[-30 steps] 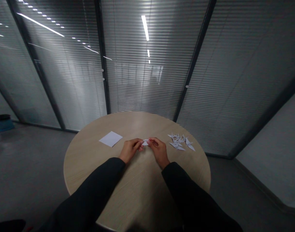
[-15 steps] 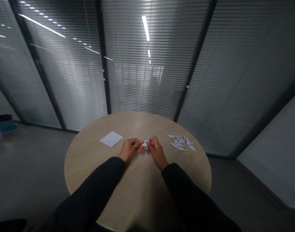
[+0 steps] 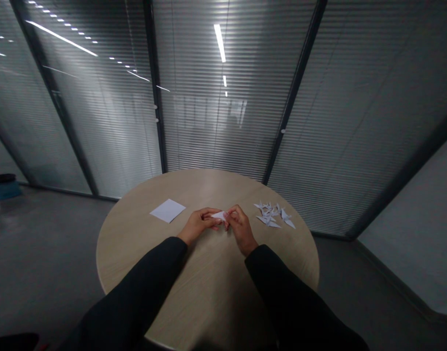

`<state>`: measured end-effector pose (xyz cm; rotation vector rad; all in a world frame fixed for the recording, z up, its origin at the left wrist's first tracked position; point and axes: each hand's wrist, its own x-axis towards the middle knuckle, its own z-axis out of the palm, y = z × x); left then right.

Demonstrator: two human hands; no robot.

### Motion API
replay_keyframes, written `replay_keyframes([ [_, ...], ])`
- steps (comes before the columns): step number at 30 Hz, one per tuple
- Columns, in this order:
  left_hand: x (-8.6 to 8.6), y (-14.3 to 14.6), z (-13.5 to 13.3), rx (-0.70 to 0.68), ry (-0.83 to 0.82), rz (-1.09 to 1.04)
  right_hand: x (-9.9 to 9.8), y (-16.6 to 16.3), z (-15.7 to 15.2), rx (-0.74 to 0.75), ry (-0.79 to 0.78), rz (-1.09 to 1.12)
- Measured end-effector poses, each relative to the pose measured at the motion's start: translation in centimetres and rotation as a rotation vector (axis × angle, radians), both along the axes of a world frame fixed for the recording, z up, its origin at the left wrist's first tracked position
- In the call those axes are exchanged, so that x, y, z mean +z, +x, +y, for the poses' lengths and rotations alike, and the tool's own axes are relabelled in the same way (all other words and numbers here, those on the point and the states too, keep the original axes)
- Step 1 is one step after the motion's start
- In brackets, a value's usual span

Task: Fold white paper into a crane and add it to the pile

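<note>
A small folded piece of white paper (image 3: 218,215) is held up between both hands over the middle of the round table (image 3: 194,302). My left hand (image 3: 199,224) grips its left side, thumb in front and fingers behind. My right hand (image 3: 240,227) pinches its right end between thumb and fingertips. The fingers cover part of the folds. To the left of my left hand lies a stack of square white paper (image 3: 168,210). On the right, beyond my right hand, several folded paper cranes (image 3: 269,213) sit in a loose pile.
A glass partition with blinds (image 3: 216,131) and dark posts stands just behind the table. A blue bin (image 3: 4,189) with a black liner is on the floor at far left. A white wall (image 3: 417,253) rises on the right.
The folded paper has turned and now shows a larger pointed white face. My left fingers have opened out along it, while my right hand keeps its pinch at the right end.
</note>
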<state>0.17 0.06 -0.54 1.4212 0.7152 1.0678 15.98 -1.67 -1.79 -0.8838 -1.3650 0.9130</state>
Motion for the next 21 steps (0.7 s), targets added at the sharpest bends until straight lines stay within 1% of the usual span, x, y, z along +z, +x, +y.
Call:
replay_keyframes([
  [4,-0.41,0.03,0.21,0.043,0.081,0.02,-0.23,-0.09,0.16,0.045,-0.022,0.065],
  [10,-0.23,-0.1,-0.15,0.127,0.21,0.086,-0.76,-0.57,0.36,0.21,-0.188,0.277],
  [13,-0.24,-0.14,-0.08,0.16,0.232,0.098,-0.73,-0.78,0.18,0.278,-0.236,0.276],
  [15,-0.33,-0.23,0.15,0.202,0.26,0.118,-0.65,-0.85,0.1,0.26,-0.24,0.228],
  [18,-0.4,-0.48,0.54,0.262,0.295,0.152,-0.59,-0.79,0.15,0.141,-0.204,0.153],
  [21,-0.32,-0.72,0.72,0.278,0.274,0.161,-0.52,-0.54,0.23,0.058,-0.157,0.068],
])
